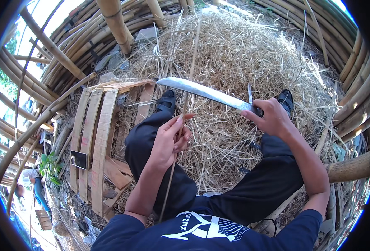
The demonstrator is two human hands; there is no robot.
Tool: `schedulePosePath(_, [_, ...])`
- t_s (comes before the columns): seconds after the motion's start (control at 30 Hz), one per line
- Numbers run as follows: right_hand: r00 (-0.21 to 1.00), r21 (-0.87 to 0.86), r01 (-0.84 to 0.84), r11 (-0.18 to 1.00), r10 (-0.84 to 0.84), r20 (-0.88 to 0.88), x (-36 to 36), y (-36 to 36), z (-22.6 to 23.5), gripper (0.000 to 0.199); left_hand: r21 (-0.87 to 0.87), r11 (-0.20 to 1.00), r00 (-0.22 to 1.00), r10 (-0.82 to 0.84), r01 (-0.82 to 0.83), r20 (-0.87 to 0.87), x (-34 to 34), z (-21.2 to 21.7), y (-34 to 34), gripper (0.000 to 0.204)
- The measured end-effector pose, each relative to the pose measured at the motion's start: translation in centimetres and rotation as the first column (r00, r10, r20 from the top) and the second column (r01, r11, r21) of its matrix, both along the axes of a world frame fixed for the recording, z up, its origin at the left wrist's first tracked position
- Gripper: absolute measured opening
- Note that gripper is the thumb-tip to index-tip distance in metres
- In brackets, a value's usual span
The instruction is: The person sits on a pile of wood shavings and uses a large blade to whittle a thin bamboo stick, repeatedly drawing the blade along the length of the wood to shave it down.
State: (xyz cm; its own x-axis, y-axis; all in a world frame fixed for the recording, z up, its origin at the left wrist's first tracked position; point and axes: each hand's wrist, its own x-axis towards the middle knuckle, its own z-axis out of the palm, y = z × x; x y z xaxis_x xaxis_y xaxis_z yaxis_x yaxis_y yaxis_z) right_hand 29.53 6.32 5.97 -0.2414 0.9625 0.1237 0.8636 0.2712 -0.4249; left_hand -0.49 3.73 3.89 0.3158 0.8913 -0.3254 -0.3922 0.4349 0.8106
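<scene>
Pinching long, thin, tan, bamboo-like strip [169,184] between thumb and fingers of left hand [170,140]. Gripping long, curved, silver metal blade [210,94] by dark handle in right hand [270,117] — pointed leftward, beyond left hand. Noted left of left hand — slatted, light-brown wooden crate [105,142].

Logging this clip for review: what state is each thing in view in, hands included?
left hand: closed on the strip
right hand: closed around the handle of the knife
strip: long, thin, almost straight
knife: blade bare, tip toward the left; whether it touches the strip, cannot tell
shavings: loose, tangled, spread over the ground
crate: slats spaced apart
sandals: worn
</scene>
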Motion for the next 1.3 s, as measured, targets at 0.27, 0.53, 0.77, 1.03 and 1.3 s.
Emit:
schedulePosePath(0.27, [1.0, -0.055, -0.015, 0.998, 0.016, 0.018, -0.3, -0.1, 0.6, 0.058, 0.135, 0.985, 0.966, 0.137, -0.108, -0.221, -0.1, -0.6, 0.2, 0.024])
schedulePosePath(0.53, [0.998, -0.043, -0.055, 0.998, 0.056, 0.007, 0.1, -0.9, 0.5, 0.056, 0.205, 0.972, 0.991, 0.125, -0.112, -0.054, -1.4, 0.5, 1.1, 0.026])
schedulePosePath(0.77, [0.987, -0.01, -0.16, 0.987, 0.16, -0.008, -0.6, -1.4, 0.3, 0.055, 0.216, 0.958, 0.978, 0.203, -0.188, -0.053, -1.4, 0.5, 0.9, 0.029])
schedulePosePath(1.03, [0.963, 0.058, -0.258, 0.965, 0.252, 0.093, 0.1, -0.1, -0.2, 0.06, 0.241, 0.962, 0.99, 0.139, -0.126, -0.038, -1.1, 0.5, 0.6, 0.031])
schedulePosePath(1.3, [0.947, 0.101, -0.299, 0.949, 0.281, 0.156, 0.8, 1.4, -1.3, 0.062, 0.215, 0.97, 0.993, 0.12, -0.116, -0.007, -1.5, 0.1, 0.6, 0.015])
